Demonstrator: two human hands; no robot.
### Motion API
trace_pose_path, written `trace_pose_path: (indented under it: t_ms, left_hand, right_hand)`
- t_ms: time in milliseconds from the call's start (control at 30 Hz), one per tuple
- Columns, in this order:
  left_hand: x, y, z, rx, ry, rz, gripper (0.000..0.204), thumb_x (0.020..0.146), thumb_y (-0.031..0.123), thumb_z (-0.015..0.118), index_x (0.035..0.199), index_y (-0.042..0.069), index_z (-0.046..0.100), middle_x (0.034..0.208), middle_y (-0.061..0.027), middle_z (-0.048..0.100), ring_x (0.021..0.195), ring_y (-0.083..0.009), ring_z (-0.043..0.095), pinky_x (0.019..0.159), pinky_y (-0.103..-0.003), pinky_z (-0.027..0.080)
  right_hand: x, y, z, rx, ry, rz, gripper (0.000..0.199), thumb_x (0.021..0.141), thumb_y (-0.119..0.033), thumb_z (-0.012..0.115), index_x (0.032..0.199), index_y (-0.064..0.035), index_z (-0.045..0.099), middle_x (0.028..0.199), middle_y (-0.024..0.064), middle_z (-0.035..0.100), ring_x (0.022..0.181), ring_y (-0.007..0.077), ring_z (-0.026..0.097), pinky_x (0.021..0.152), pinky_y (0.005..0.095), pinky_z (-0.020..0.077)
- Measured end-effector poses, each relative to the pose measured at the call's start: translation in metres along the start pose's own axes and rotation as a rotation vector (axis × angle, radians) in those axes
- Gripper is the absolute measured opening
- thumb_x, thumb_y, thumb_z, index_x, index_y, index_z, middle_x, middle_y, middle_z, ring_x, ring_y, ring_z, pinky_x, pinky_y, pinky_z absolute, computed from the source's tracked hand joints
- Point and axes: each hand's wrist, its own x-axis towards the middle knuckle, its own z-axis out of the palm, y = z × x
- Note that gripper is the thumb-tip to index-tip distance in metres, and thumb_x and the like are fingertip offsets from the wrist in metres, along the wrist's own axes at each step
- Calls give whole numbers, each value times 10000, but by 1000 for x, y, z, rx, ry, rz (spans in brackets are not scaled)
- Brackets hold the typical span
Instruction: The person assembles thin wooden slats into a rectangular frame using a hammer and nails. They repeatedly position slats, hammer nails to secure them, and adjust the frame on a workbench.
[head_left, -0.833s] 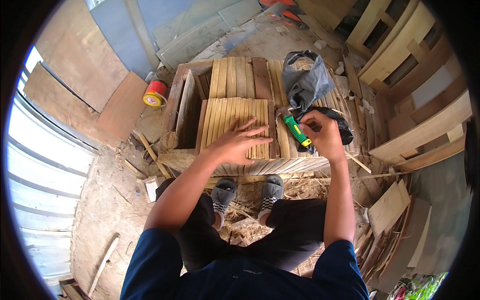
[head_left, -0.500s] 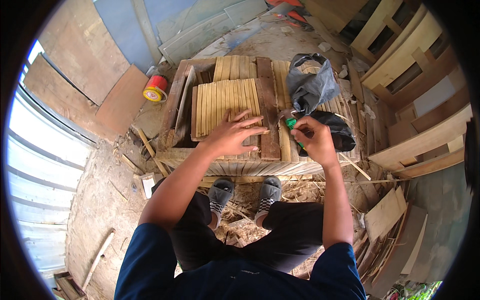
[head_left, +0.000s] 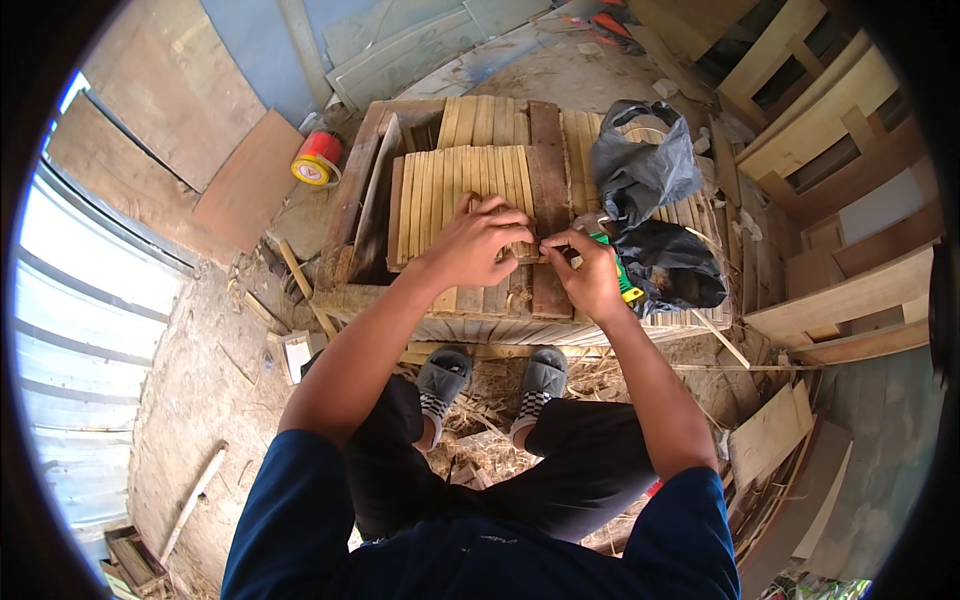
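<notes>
A small panel of pale wooden slats (head_left: 462, 190) lies on a larger slatted wooden workpiece (head_left: 400, 302). My left hand (head_left: 478, 240) rests over its near right corner, fingers curled around the edge there. Close beside it, my right hand (head_left: 585, 270) pinches thumb and forefinger together at that same edge. Whatever sits between those fingertips is too small to name. Just right of my right hand lies a hammer with a green and yellow handle (head_left: 626, 282), partly hidden by the hand and against a black plastic bag (head_left: 680, 268).
A grey plastic bag (head_left: 648, 165) stands on the far right of the workpiece. On the floor at left is a red and yellow bucket (head_left: 318, 158). Slatted wooden frames (head_left: 840, 280) lean along the right, boards (head_left: 160, 100) along the left. Wood scraps litter the ground.
My left hand has gone from spread fingers to curled ones at the panel's corner. My right hand has moved left, away from the hammer, to the panel's edge. The view has shifted slightly.
</notes>
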Motion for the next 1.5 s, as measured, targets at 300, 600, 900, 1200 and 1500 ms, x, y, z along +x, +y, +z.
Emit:
trace_pose_path:
  t_ms: [300,600,900,1200,1500]
  left_hand:
    - [11,-4,19,-103,202,-12,290,749,-113,627,969,23,758,1050,-61,768,1051,-288,649,842,-411,562]
    - [8,-2,19,-87,209,-51,343,729,-120,632,975,68,779,1058,-12,778,1094,-247,651,909,-418,476]
    - [8,-10,26,-83,167,-75,334,715,2,706,999,160,782,1111,73,760,1132,-186,618,1026,-526,370]
    - [5,-9,21,-164,168,-83,205,768,51,724,945,135,785,1088,23,774,1193,-201,620,1032,-520,427]
    - [11,-15,15,-393,91,-56,97,843,140,778,926,95,801,1102,-50,779,1272,-259,615,1044,-422,529]
  right_hand:
    - [4,8,8,16,-41,13,106,907,32,773,1009,9,757,948,140,795,878,221,770,780,335,572]
    - [5,11,9,76,-75,-48,114,908,57,759,1011,11,745,984,141,784,891,230,763,793,335,577]
    - [5,12,9,15,-72,-110,136,885,72,761,1000,8,724,1001,148,771,924,276,764,808,359,585]
    - [1,17,16,-76,-19,-259,179,859,93,766,1003,-2,716,1018,171,757,958,356,743,838,413,587]
    - [-1,17,10,-95,-41,-364,209,840,122,747,1011,4,720,1026,166,756,956,355,735,837,425,596]
